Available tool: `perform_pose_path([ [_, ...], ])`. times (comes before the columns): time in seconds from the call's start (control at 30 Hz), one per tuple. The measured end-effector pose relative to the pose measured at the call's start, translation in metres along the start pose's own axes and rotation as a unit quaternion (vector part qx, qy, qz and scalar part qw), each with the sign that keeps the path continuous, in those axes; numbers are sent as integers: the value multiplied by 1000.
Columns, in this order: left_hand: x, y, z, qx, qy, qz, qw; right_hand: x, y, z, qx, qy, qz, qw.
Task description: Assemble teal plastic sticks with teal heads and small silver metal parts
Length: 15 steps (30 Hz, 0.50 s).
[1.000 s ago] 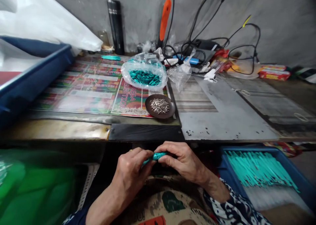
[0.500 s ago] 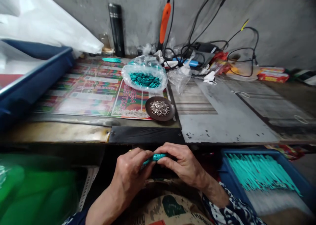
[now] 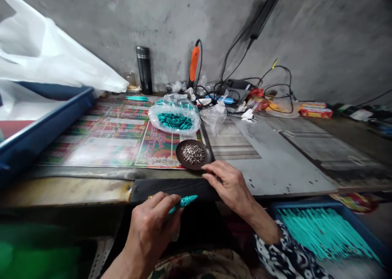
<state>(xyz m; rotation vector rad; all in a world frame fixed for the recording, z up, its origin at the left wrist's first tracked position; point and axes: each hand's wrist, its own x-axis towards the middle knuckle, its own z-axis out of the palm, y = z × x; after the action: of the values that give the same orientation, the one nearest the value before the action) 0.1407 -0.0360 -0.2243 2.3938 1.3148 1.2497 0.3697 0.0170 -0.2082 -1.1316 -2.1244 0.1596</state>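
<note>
My left hand (image 3: 156,217) is closed around a slim teal plastic piece (image 3: 186,201) with a pointed tip and small dark holes. Its tip points right, and the rest is hidden in my fingers. At the near rim of a brown dish (image 3: 180,159), my right hand (image 3: 228,185) has thumb and forefinger slightly apart, with nothing visible between them. Tiny silvery metal pins (image 3: 192,153) are heaped in that dish. Behind it, a clear plastic bag (image 3: 153,117) lies open around many small teal pieces (image 3: 174,121).
A blue tray (image 3: 275,209) of long teal sticks (image 3: 321,230) sits low on the right. Another blue bin (image 3: 55,126) stands at the left. Along the wall are a black flask (image 3: 143,68), an orange-handled tool (image 3: 194,63) and tangled cables (image 3: 228,62).
My right hand has let go of the teal piece and moved up to the dish. The left hand keeps the piece, its pointed tip now showing. The view has tilted upward.
</note>
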Motion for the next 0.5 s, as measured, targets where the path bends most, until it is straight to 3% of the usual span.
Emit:
perform_pose_path([
  [0.23, 2, -9, -8, 31, 28, -12, 999, 11, 13, 14, -161, -6, -35, 986],
  [0.5, 3, -11, -10, 34, 31, -17, 999, 13, 10, 19, -212, -13, -48, 976],
])
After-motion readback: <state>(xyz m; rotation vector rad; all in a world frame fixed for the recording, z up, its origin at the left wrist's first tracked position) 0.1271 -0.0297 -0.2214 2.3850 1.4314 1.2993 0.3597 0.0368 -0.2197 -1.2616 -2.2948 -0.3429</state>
